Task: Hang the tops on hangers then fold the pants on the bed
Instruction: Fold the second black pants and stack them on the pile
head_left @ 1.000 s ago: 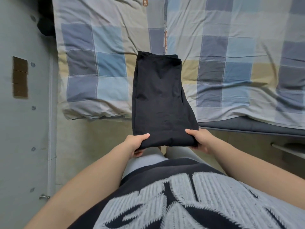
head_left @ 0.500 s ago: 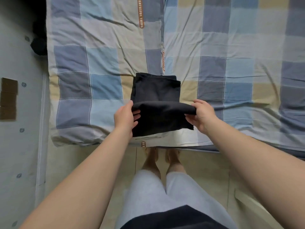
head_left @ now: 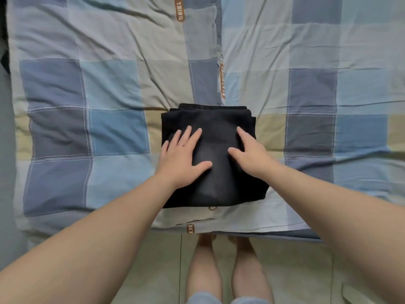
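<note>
Black pants (head_left: 217, 119) lie folded into a thick rectangle near the front edge of the bed (head_left: 109, 84). My left hand (head_left: 183, 155) lies flat on the left half of the bundle, fingers straight and spread. On the right half rests my right hand (head_left: 249, 153), palm down with straight fingers. Neither hand grips the cloth. No tops or hangers are in view.
The bed carries a wrinkled quilt of blue, grey and beige squares with a centre seam (head_left: 219, 62). Pale floor tiles (head_left: 295, 270) run below the bed edge, where my bare legs (head_left: 228, 270) stand. A grey wall (head_left: 4, 150) borders the left side.
The near end of the pants was lifted and folded over onto the far part. Both hands then let go of the edge and now lie flat on the folded bundle.
</note>
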`<action>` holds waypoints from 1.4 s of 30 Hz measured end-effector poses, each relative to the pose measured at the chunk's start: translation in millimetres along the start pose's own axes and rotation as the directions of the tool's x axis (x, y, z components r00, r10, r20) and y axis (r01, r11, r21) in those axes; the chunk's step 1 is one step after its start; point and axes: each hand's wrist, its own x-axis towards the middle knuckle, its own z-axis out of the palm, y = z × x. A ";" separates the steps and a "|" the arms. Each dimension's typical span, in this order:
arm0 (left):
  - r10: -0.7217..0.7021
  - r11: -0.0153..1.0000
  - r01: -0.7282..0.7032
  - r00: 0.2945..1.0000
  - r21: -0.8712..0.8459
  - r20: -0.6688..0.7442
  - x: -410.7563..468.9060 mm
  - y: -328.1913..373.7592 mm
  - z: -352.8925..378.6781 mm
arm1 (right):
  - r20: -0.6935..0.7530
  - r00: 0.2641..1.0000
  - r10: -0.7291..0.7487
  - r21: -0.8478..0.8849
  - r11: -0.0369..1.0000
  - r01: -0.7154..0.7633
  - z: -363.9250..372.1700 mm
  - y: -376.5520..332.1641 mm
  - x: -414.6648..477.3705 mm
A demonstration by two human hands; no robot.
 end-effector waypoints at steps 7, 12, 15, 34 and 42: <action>0.047 0.990 -0.048 0.999 0.132 0.006 28.3 -26.5 45.8 | 0.025 1.000 -0.013 -0.287 0.958 0.019 48.0 41.9 28.2; 0.035 0.996 -0.021 0.983 0.082 -0.182 7.5 -13.7 36.9 | -0.089 0.992 -0.094 -0.174 0.982 0.077 27.4 48.3 14.0; -0.244 0.970 0.218 0.901 -0.110 -0.358 -2.4 -5.3 33.6 | -0.258 0.966 -0.032 -0.117 0.993 0.002 7.8 59.5 1.9; -0.447 0.480 0.513 0.841 -0.711 0.304 6.6 -24.1 6.3 | 0.390 0.873 0.292 0.618 0.620 -0.483 2.4 91.1 -4.6; -0.195 0.216 0.831 0.552 -0.513 0.811 -36.8 -15.6 -3.7 | 0.574 0.763 0.297 0.583 0.507 -0.635 -9.6 94.1 -53.3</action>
